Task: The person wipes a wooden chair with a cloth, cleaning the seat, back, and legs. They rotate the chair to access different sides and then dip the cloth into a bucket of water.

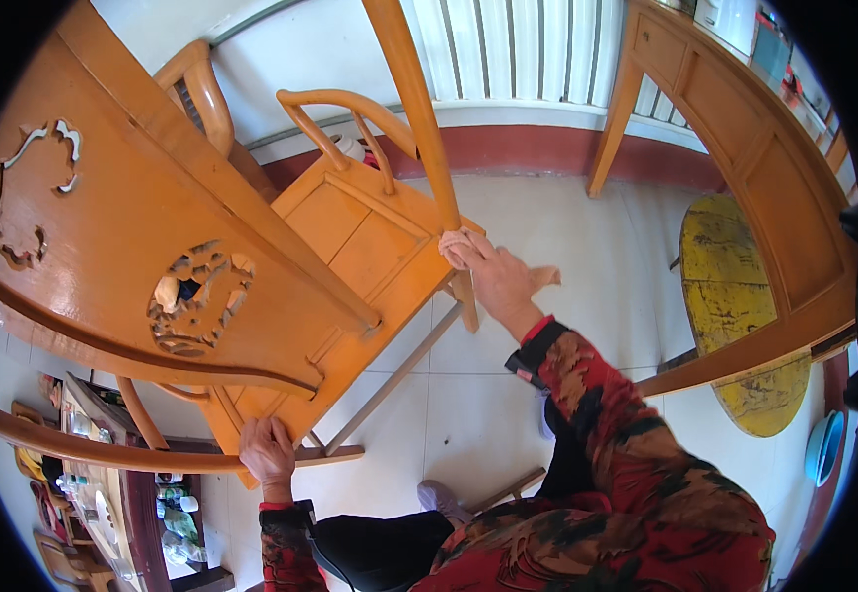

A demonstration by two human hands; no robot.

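An orange-brown wooden armchair (370, 229) with a carved, pierced backrest fills the left and middle of the view. With its fingers curled, my left hand (267, 451) grips the chair's near lower corner, where a round post meets the seat edge. My right hand (499, 277) presses a folded pinkish cloth (461, 248) against the foot of the round post at the seat's right corner. A loose end of cloth (546, 277) shows beyond that wrist.
A wooden table (740, 148) stands at right, beside a worn yellow oval board (725, 259). A blue basin (824, 448) lies far right. Shelves with bottles and bags (177, 518) stand lower left. A white radiator (518, 52) lines the wall. My shoe (444, 502) is on the tiles.
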